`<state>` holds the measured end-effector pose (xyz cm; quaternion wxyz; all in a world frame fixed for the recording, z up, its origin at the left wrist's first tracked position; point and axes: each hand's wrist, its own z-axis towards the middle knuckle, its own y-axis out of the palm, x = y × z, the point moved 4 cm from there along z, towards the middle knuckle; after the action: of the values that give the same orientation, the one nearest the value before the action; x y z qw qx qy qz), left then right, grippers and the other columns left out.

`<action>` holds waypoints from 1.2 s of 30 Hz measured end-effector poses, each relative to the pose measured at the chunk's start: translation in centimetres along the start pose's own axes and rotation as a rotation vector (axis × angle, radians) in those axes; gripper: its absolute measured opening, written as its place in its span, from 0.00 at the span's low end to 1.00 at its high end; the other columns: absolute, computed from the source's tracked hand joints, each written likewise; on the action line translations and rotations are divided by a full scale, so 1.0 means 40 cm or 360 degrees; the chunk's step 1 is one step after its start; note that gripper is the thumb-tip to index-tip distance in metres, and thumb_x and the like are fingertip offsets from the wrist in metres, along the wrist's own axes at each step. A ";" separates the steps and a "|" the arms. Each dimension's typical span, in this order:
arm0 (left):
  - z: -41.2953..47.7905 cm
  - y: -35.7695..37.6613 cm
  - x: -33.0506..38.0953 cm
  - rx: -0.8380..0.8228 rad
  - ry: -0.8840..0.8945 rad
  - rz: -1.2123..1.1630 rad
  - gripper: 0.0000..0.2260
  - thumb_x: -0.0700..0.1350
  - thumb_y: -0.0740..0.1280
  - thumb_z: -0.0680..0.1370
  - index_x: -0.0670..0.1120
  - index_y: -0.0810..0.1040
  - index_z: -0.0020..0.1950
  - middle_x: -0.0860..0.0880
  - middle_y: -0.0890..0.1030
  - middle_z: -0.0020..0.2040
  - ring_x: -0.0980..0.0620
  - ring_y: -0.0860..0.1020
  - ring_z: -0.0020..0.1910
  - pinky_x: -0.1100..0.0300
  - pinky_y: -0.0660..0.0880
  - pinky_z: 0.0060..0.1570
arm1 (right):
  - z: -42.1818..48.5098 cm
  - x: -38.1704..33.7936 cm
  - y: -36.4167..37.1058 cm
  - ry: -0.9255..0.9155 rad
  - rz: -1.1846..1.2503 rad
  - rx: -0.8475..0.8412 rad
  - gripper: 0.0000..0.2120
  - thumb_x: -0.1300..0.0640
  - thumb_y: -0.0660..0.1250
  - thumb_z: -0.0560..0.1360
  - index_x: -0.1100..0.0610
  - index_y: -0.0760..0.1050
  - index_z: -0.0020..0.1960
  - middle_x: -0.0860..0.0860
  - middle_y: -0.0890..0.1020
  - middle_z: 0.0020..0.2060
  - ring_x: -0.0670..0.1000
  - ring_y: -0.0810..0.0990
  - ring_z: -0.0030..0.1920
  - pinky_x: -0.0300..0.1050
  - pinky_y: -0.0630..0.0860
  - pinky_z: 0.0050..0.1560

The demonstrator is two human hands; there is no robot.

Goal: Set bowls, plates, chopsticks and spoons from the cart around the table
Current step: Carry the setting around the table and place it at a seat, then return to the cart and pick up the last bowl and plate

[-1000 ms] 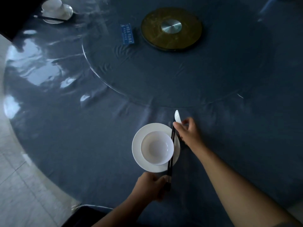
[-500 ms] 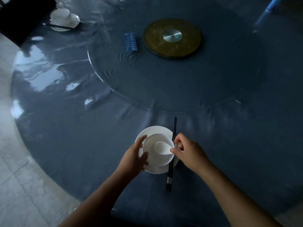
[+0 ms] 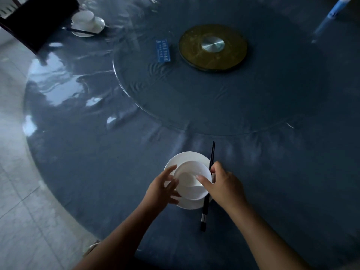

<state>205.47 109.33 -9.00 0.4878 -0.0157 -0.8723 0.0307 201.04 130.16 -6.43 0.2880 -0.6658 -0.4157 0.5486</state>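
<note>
Loose-fingered left hand [image 3: 163,189] steadies the white ceramic bowl [image 3: 191,191] at 9 o'clock; right hand [image 3: 226,184] seemingly pinches the white spoon [image 3: 187,178], whose abrupt release could tip the bowl.

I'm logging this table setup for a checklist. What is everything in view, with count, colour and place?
plate: 1, white, near table edge
bowl: 1, white, on the plate
spoon: 1, white, in the bowl
chopsticks: 1 pair, black, along the plate's right side
far place setting: 1, white with black chopsticks, top left
card: 1, blue, table middle
disc: 1, gold, silver centre, beside the card
chair: 1, dark, top left
table: 1, dark blue cover
left hand: touches the bowl
right hand: pinches the spoon
</note>
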 end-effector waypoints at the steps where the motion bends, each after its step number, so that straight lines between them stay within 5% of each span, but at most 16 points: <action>1: -0.002 -0.008 -0.001 0.0014 -0.0012 0.0001 0.15 0.42 0.66 0.81 0.56 0.72 0.66 0.45 0.78 0.54 0.48 0.84 0.35 0.54 0.81 0.31 | -0.001 -0.002 -0.014 -0.0012 -0.0040 0.0053 0.23 0.32 0.65 0.70 0.51 0.65 0.45 0.47 0.77 0.39 0.56 0.78 0.40 0.46 0.70 0.35; 5: -0.027 -0.079 0.018 0.0058 0.0036 0.0108 0.10 0.40 0.66 0.81 0.49 0.75 0.61 0.43 0.79 0.51 0.45 0.84 0.35 0.53 0.79 0.32 | -0.006 -0.054 -0.087 -0.0144 -0.0342 0.0272 0.22 0.37 0.67 0.72 0.56 0.71 0.49 0.53 0.75 0.46 0.58 0.78 0.45 0.50 0.76 0.41; 10: -0.113 -0.288 0.059 0.0293 0.0161 0.0594 0.08 0.43 0.62 0.79 0.50 0.79 0.54 0.49 0.83 0.43 0.54 0.83 0.31 0.61 0.77 0.27 | -0.042 -0.251 -0.091 -0.0349 -0.0332 0.0357 0.18 0.44 0.70 0.73 0.57 0.74 0.51 0.55 0.76 0.49 0.60 0.77 0.48 0.52 0.76 0.44; 16: -0.313 -0.677 0.069 0.0611 0.0380 0.1089 0.09 0.51 0.65 0.78 0.51 0.79 0.56 0.51 0.85 0.45 0.48 0.83 0.48 0.57 0.78 0.47 | -0.141 -0.660 0.107 -0.0642 -0.0275 0.0160 0.18 0.40 0.65 0.76 0.54 0.72 0.55 0.51 0.77 0.52 0.57 0.79 0.52 0.49 0.75 0.46; 21: -0.501 -1.040 0.017 0.0784 0.0420 0.1333 0.11 0.51 0.64 0.79 0.50 0.78 0.59 0.49 0.85 0.50 0.46 0.81 0.52 0.57 0.75 0.49 | -0.241 -1.057 0.323 -0.0888 -0.0236 -0.0074 0.17 0.39 0.64 0.76 0.53 0.71 0.50 0.51 0.81 0.46 0.56 0.81 0.48 0.49 0.77 0.45; 26: -0.628 -1.350 -0.042 0.1026 0.0309 0.1452 0.15 0.54 0.63 0.80 0.49 0.75 0.64 0.49 0.82 0.56 0.47 0.79 0.56 0.56 0.75 0.53 | -0.281 -1.375 0.495 -0.1050 -0.0312 -0.0290 0.17 0.40 0.63 0.75 0.52 0.73 0.53 0.54 0.83 0.52 0.58 0.81 0.54 0.48 0.75 0.49; 36: -0.519 -1.870 -0.063 0.1226 0.0067 0.1437 0.15 0.53 0.63 0.80 0.49 0.76 0.64 0.49 0.82 0.57 0.48 0.79 0.58 0.56 0.75 0.54 | -0.066 -1.814 0.768 -0.1176 -0.0470 -0.0489 0.20 0.38 0.60 0.75 0.52 0.69 0.58 0.53 0.82 0.49 0.56 0.80 0.49 0.46 0.73 0.42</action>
<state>224.68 35.37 4.85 0.4143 -0.2076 -0.6953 0.5494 207.08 52.25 4.00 0.0926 -0.3930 -0.6587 0.6349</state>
